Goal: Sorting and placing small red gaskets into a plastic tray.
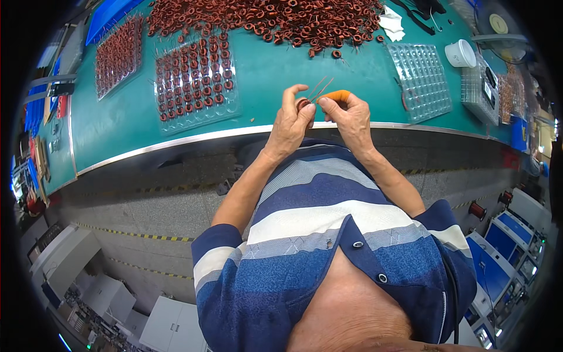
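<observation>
My left hand (286,128) is closed, with a small ring coil (302,104) wound in copper-coloured wire pinched between thumb and fingers. Thin wire leads (320,89) stick up from the coil, away from me. Against it, my right hand (353,122) is closed too, thumb and forefinger pinched at the base of the leads. An orange finger cot (336,95) covers its forefinger. Both hands are just above the near edge of the green bench (258,111). The exact grip on the wire is partly hidden by my fingers.
A big heap of ring coils (281,20) covers the far bench. At left are two clear trays filled with coils, one nearer (196,79), one farther (119,56). At right lie a clear compartment tray (419,82), a white tub (460,54) and stacked trays (481,94).
</observation>
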The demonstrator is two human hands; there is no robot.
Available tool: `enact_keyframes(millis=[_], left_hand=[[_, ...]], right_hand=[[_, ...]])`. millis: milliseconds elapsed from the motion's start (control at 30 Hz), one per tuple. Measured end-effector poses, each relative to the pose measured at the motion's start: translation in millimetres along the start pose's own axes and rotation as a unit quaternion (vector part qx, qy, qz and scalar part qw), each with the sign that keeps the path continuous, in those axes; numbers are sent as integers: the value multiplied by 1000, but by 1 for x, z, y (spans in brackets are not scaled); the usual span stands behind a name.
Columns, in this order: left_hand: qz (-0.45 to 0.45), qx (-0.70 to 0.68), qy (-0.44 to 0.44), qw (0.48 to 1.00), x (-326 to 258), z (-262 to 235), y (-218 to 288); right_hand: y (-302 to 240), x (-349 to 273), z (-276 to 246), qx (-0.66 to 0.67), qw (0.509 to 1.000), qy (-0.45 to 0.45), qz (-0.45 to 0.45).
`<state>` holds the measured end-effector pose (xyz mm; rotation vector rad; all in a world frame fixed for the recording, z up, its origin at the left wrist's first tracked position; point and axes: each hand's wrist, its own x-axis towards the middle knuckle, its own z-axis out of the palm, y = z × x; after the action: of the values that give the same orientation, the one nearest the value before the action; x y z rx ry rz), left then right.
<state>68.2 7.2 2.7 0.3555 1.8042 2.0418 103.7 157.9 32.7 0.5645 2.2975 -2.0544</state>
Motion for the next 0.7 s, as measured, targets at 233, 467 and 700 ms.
enact_keyframes(millis=[233, 467, 700], left_hand=[[-10, 8, -18, 1000, 4, -5, -3], [1, 23, 7, 1000, 5, -5, -2], [16, -35, 53, 998, 4, -1, -2]], right_hand=[[9, 8, 4, 171, 984, -9, 52], [13, 11, 10, 159, 987, -20, -34], [16, 11, 19, 86, 991, 33, -92]])
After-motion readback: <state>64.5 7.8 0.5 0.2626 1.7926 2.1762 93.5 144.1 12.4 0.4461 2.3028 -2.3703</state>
